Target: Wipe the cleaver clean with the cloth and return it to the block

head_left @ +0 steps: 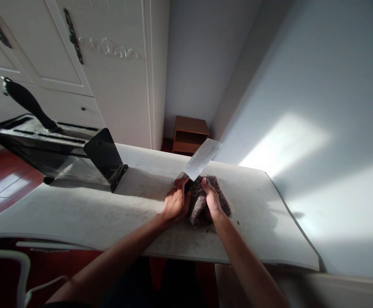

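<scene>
A kitchen knife with a broad, cleaver-like blade (202, 158) points away from me and to the right above the table. My left hand (176, 199) is closed around its dark handle, which is mostly hidden by fingers and cloth. A brown-grey fuzzy cloth (199, 205) is bunched beneath and around the handle. My right hand (212, 199) grips this cloth, thumb on top, close to the base of the blade. The blade's lower end meets the cloth between both hands.
A black knife holder (104, 154) with a black-handled utensil (29, 102) in it stands on the white table (135, 214) at left. White cabinets (118, 85) are behind, a small brown nightstand (191, 125) beyond the far edge, a wall (333, 171) at right. Small crumbs lie near the cloth.
</scene>
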{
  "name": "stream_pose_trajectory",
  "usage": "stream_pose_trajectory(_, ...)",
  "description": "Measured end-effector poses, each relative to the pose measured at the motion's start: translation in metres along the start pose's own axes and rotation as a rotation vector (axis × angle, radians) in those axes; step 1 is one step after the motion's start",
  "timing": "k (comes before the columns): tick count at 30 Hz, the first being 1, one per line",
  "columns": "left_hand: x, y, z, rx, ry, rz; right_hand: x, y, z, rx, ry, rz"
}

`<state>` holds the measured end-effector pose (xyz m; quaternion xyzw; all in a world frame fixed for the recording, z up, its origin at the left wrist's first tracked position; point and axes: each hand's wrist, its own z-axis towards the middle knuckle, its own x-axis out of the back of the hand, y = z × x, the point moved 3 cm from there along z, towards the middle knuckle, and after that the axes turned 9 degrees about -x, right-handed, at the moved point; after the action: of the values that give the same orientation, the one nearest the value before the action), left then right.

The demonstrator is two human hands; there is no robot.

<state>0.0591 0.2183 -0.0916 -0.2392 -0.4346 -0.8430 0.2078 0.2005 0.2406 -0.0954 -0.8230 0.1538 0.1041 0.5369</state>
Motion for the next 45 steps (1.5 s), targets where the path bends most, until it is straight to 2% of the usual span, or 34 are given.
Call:
stream_pose_trajectory(3,0.002,0.001,-0.001,-0.12,-0.013,0.015,-0.007,0.001,-0.005,-0.034,-0.149,0.058)
stream_pose_trajectory(7,0.002,-0.004,0.001,-0.124,0.031,0.019,-0.014,-0.004,-0.013,-0.11,-0.315,0.17)
stream_pose_trajectory(12,0.001,-0.004,0.005,-0.178,0.109,0.004,-0.012,-0.005,-0.012,-0.088,-0.324,0.221)
stream_pose_trajectory(16,0.004,0.0,0.005,-0.3,0.168,-0.024,-0.012,0.001,-0.012,-0.013,-0.345,0.17)
stream_pose_trajectory(20,0.003,0.001,0.003,-0.36,0.176,-0.004,-0.015,0.007,-0.012,-0.028,-0.367,0.107)
stream_pose_trajectory(24,-0.002,-0.002,0.001,-0.318,0.199,-0.039,-0.014,0.01,-0.009,0.012,-0.344,0.083)
stream_pose_trajectory(26,-0.004,-0.002,0.002,-0.345,0.184,-0.057,-0.013,0.012,-0.007,0.058,-0.316,0.077)
stream_pose_trajectory(29,-0.005,-0.001,0.002,-0.385,0.153,-0.096,-0.01,0.013,-0.004,0.101,-0.255,0.054)
stream_pose_trajectory(35,-0.002,0.001,0.001,-0.362,0.142,-0.188,-0.008,0.011,-0.001,0.145,-0.126,0.073)
stream_pose_trajectory(39,-0.001,0.005,0.0,-0.287,0.158,-0.132,-0.005,0.007,0.0,0.15,-0.062,0.077)
stream_pose_trajectory(42,0.005,0.01,0.0,-0.282,0.153,-0.07,-0.004,0.003,0.0,0.134,-0.028,0.062)
stream_pose_trajectory(45,0.016,0.013,0.001,-0.285,0.234,-0.02,-0.004,-0.002,0.0,0.151,-0.001,0.071)
